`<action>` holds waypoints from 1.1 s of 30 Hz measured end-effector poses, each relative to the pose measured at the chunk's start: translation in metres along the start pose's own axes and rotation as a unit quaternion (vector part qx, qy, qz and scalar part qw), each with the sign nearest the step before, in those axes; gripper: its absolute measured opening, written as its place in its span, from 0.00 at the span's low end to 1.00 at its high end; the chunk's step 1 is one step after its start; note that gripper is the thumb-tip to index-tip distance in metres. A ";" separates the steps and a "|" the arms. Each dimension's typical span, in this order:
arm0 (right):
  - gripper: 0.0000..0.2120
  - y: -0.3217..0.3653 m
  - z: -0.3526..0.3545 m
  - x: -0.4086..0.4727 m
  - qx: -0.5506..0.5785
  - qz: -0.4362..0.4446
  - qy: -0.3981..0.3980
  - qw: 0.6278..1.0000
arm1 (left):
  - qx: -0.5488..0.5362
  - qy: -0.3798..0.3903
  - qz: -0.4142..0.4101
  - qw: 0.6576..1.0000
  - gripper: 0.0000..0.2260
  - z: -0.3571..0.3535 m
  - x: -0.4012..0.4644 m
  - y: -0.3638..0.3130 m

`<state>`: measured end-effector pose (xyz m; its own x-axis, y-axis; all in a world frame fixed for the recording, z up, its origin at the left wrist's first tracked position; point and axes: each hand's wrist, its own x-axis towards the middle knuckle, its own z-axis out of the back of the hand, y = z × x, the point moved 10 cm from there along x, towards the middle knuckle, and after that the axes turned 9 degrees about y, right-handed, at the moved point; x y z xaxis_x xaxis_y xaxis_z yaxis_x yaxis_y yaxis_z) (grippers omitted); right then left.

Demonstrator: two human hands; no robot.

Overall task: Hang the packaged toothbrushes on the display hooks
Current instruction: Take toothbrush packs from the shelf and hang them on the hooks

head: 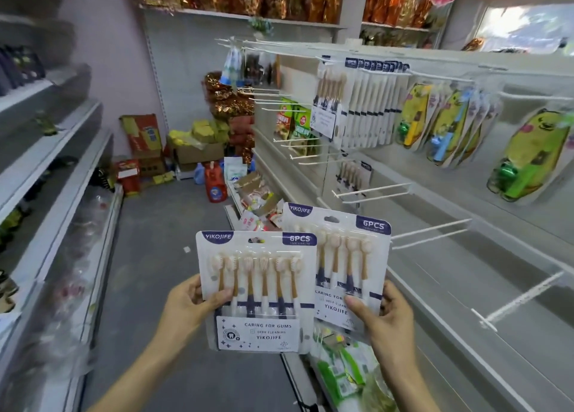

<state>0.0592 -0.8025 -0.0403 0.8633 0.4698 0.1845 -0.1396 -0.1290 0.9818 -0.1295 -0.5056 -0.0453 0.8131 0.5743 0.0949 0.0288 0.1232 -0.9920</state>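
Note:
I hold two white-and-navy six-piece toothbrush packs in front of me. My left hand grips the nearer pack by its left edge, thumb on the front. My right hand grips the second pack at its lower right; it sits partly behind the first. Bare white display hooks stick out from the right-hand panel, with more hooks lower down. A row of the same packs hangs on an upper hook.
Yellow children's toothbrush packs hang to the right. Snack bags hang further back. Boxes and bottles crowd the floor at the aisle's end. Grey shelves line the left. A bin of green packets sits below my hands.

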 end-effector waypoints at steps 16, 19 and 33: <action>0.21 -0.081 -0.136 0.098 0.001 -0.083 -0.069 0.994 | -0.038 0.138 0.034 0.989 0.12 0.102 0.188 0.066; 0.20 -0.095 -0.153 0.109 -0.019 -0.086 -0.085 0.992 | -0.050 0.142 0.038 0.988 0.22 0.120 0.213 0.078; 0.20 -0.125 -0.167 0.210 -0.019 -0.110 -0.105 0.988 | -0.032 0.137 0.067 0.988 0.11 0.113 0.338 0.103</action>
<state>0.1771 -0.5414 -0.1167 0.9560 0.2900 -0.0438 0.0486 -0.0095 0.9988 0.0828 -0.2078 -0.1064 0.9388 0.3400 -0.0554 -0.0604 0.0041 -0.9982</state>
